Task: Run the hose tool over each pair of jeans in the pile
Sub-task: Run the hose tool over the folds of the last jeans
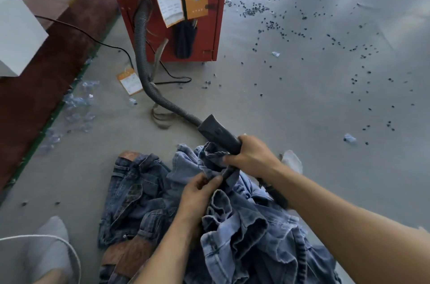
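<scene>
I have my right hand (251,158) clamped round the hose tool (220,133) over the jeans pile (209,225) on the floor, my left hand (200,190) pinching light denim, probably at the nozzle, so next I sweep this pair.

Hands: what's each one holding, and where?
Right hand grips the hose tool at its nozzle end; left hand pinches bunched fabric of the light jeans.
</scene>
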The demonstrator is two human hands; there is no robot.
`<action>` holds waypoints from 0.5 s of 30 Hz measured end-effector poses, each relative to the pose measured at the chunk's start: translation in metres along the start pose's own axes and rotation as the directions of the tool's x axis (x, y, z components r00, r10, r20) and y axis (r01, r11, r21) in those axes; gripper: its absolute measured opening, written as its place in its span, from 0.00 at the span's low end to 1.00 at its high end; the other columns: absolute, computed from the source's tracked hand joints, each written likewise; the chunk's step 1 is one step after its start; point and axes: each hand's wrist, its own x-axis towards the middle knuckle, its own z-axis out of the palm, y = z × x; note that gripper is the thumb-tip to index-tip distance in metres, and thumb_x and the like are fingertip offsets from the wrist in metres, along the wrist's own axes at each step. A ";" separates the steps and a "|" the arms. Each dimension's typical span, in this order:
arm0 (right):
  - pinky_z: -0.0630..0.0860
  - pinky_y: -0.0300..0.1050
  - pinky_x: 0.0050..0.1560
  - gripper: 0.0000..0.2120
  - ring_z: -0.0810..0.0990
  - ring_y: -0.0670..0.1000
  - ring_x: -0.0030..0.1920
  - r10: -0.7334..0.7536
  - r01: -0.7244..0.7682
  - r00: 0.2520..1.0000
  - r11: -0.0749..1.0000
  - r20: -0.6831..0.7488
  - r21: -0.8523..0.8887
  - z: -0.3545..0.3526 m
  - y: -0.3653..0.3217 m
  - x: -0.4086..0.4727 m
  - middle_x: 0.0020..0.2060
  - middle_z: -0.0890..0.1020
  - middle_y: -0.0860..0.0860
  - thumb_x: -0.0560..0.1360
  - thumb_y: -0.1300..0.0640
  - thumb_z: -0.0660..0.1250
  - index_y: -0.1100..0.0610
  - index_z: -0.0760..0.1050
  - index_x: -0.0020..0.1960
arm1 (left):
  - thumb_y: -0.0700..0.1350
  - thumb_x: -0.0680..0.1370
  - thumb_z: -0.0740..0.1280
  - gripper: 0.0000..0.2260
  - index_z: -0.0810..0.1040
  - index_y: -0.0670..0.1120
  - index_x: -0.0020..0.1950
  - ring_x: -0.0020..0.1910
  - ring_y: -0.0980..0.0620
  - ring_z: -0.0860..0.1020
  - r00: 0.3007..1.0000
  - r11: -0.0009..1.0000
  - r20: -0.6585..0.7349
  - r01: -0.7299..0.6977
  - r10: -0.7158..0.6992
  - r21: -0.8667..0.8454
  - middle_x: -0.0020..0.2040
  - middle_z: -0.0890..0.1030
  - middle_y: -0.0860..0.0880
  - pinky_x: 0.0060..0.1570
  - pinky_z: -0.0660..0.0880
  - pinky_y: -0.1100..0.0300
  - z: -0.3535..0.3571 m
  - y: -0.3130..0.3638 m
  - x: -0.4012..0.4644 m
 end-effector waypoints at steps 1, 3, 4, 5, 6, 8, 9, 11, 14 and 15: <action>0.74 0.43 0.36 0.14 0.80 0.50 0.38 0.006 -0.007 1.000 0.999 0.010 0.038 -0.005 0.002 -0.006 0.38 0.83 0.51 0.70 0.52 0.78 0.56 0.79 0.50 | 0.42 0.77 0.73 0.05 0.86 0.42 0.50 0.45 0.45 0.86 1.000 0.994 0.005 0.017 -0.017 -0.109 0.50 0.87 0.38 0.41 0.82 0.56 0.000 0.001 -0.006; 0.71 0.40 0.33 0.15 0.79 0.47 0.32 0.021 -0.023 1.000 0.990 0.018 0.138 -0.016 0.007 -0.020 0.32 0.82 0.47 0.65 0.50 0.77 0.55 0.80 0.48 | 0.44 0.76 0.72 0.08 0.85 0.41 0.50 0.44 0.43 0.86 0.998 0.947 0.031 0.057 -0.050 -0.316 0.49 0.86 0.38 0.41 0.83 0.53 0.000 0.003 -0.015; 0.70 0.37 0.30 0.16 0.78 0.45 0.29 0.029 -0.032 0.999 0.982 0.024 0.184 -0.020 0.011 -0.027 0.28 0.82 0.46 0.64 0.48 0.76 0.54 0.80 0.48 | 0.44 0.76 0.71 0.08 0.84 0.41 0.51 0.44 0.43 0.85 0.998 0.917 0.036 0.068 -0.058 -0.393 0.49 0.85 0.38 0.42 0.83 0.51 0.000 0.003 -0.019; 0.70 0.34 0.27 0.15 0.78 0.43 0.26 0.034 -0.039 0.999 0.977 0.032 0.209 -0.023 0.015 -0.032 0.26 0.82 0.46 0.65 0.49 0.76 0.53 0.80 0.49 | 0.44 0.76 0.70 0.08 0.82 0.41 0.53 0.45 0.43 0.84 0.998 0.893 0.035 0.067 -0.057 -0.446 0.49 0.85 0.39 0.46 0.82 0.50 0.000 0.003 -0.023; 0.69 0.32 0.25 0.13 0.78 0.42 0.24 0.035 -0.043 0.998 0.978 0.044 0.205 -0.026 0.019 -0.037 0.26 0.83 0.46 0.67 0.51 0.77 0.52 0.80 0.50 | 0.43 0.77 0.70 0.08 0.80 0.42 0.53 0.47 0.44 0.84 0.998 0.879 0.028 0.059 -0.051 -0.473 0.49 0.84 0.39 0.49 0.81 0.49 -0.001 0.002 -0.025; 0.74 0.37 0.27 0.11 0.80 0.43 0.26 0.025 -0.037 0.996 0.987 0.082 0.156 -0.029 0.025 -0.043 0.29 0.84 0.49 0.71 0.53 0.76 0.51 0.79 0.52 | 0.42 0.77 0.70 0.04 0.80 0.44 0.51 0.48 0.44 0.83 1.000 0.886 0.024 0.029 -0.020 -0.462 0.49 0.83 0.40 0.51 0.81 0.50 -0.001 0.002 -0.031; 0.79 0.44 0.31 0.13 0.82 0.46 0.29 0.005 -0.018 0.995 0.992 0.103 0.125 -0.031 0.028 -0.045 0.31 0.85 0.52 0.72 0.53 0.76 0.50 0.78 0.54 | 0.41 0.77 0.70 0.02 0.80 0.45 0.49 0.48 0.44 0.83 0.999 0.893 0.032 0.016 -0.002 -0.450 0.49 0.83 0.40 0.51 0.81 0.50 -0.001 0.002 -0.033; 0.82 0.56 0.38 0.17 0.84 0.52 0.33 -0.034 0.027 0.989 0.998 0.142 0.054 -0.039 0.032 -0.046 0.37 0.85 0.55 0.73 0.53 0.75 0.49 0.73 0.58 | 0.38 0.76 0.70 0.04 0.79 0.47 0.46 0.46 0.43 0.83 0.998 0.893 0.055 0.005 0.022 -0.449 0.49 0.83 0.40 0.48 0.82 0.50 -0.001 0.001 -0.035; 0.81 0.62 0.34 0.23 0.85 0.60 0.34 -0.077 0.077 0.977 0.997 0.199 0.008 -0.065 0.034 -0.052 0.36 0.85 0.57 0.73 0.45 0.77 0.40 0.66 0.59 | 0.35 0.75 0.69 0.08 0.75 0.48 0.46 0.41 0.45 0.82 0.995 0.884 0.090 0.014 0.032 -0.468 0.46 0.82 0.41 0.42 0.82 0.52 -0.001 -0.001 -0.035; 0.81 0.62 0.32 0.24 0.84 0.62 0.33 -0.089 0.091 0.973 0.996 0.211 0.005 -0.074 0.033 -0.056 0.34 0.85 0.57 0.72 0.40 0.77 0.39 0.66 0.58 | 0.35 0.75 0.69 0.08 0.75 0.48 0.47 0.40 0.45 0.82 0.995 0.883 0.091 0.013 0.034 -0.469 0.45 0.81 0.41 0.41 0.81 0.52 -0.001 -0.001 -0.034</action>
